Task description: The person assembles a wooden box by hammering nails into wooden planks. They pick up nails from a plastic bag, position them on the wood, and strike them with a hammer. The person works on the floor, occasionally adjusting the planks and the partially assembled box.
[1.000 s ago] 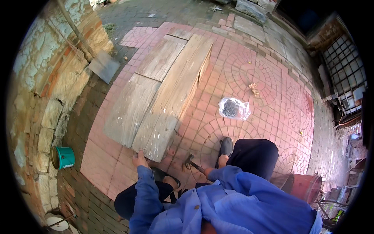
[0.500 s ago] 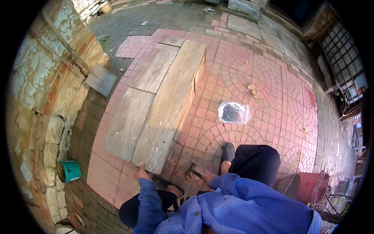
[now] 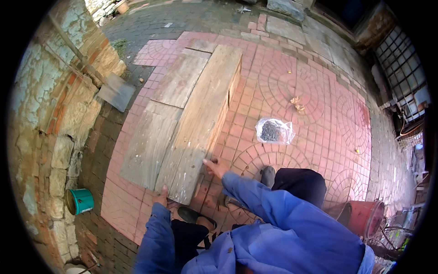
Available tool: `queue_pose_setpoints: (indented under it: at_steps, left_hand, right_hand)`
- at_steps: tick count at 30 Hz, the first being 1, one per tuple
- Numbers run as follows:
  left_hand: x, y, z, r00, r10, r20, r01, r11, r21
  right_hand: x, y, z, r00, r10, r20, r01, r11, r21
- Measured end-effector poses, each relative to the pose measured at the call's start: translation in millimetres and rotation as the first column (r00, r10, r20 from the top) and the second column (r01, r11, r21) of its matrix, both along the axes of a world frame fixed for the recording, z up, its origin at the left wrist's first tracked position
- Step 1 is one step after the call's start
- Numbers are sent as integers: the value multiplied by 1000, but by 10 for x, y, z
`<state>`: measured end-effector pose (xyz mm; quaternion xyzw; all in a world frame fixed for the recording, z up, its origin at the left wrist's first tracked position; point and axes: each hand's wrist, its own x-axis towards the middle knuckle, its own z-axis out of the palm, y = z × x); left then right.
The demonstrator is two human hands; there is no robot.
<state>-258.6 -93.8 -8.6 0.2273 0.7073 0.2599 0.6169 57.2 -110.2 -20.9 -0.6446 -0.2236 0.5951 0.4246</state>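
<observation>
A long wooden box-like piece (image 3: 187, 123) made of weathered planks lies on the pink paving in front of me, running away from me. At its near end my left hand (image 3: 160, 197) grips the edge of a plank, thumb on top. My right hand (image 3: 216, 167) is at the near right side, one finger stretched out and touching the plank's edge. Its other fingers are partly curled, and I see nothing held in them. No hammer shows in this view. A clear plastic bag (image 3: 275, 131) of small dark pieces, perhaps nails, lies open to the right.
A teal bucket (image 3: 80, 201) stands by the stone wall at left, and a shovel (image 3: 116, 91) leans there. At lower right is a red bucket (image 3: 366, 219). Dry leaves (image 3: 297, 104) lie on the paving. My shoes (image 3: 196, 216) are close to the planks' near end.
My right hand has let go of the hammer and reached forward to the planks' right edge. My left hand stays at the near end, shifted slightly.
</observation>
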Motion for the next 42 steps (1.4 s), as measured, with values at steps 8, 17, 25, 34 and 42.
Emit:
queue_pose_setpoints:
  at_steps: [8,17,25,34,42]
  left_hand:
    - [236,39,314,989,-57,135,56,998,14]
    - [-30,-61,-6,992,-8,122,-11,988,154]
    - [-677,254,-256,957,222,189,-254,953,164]
    - [-2881,-79,284,979,133,156,-166,960,224]
    - [-3701,-368,564,830,29,-558,120,966,228]
  right_hand:
    - [-168,400,-431,965,-221,140,222,975,8]
    - [-218,581,178,918,-375,-132,363,926,-107]
    - [-732,669,-166,964,-256,-71,256,967,-9]
    - [-2829,-287,-160,938,-160,-308,142,987,-80]
    - [-1483,-1486,-639,666,745,-44,-746,665,-38]
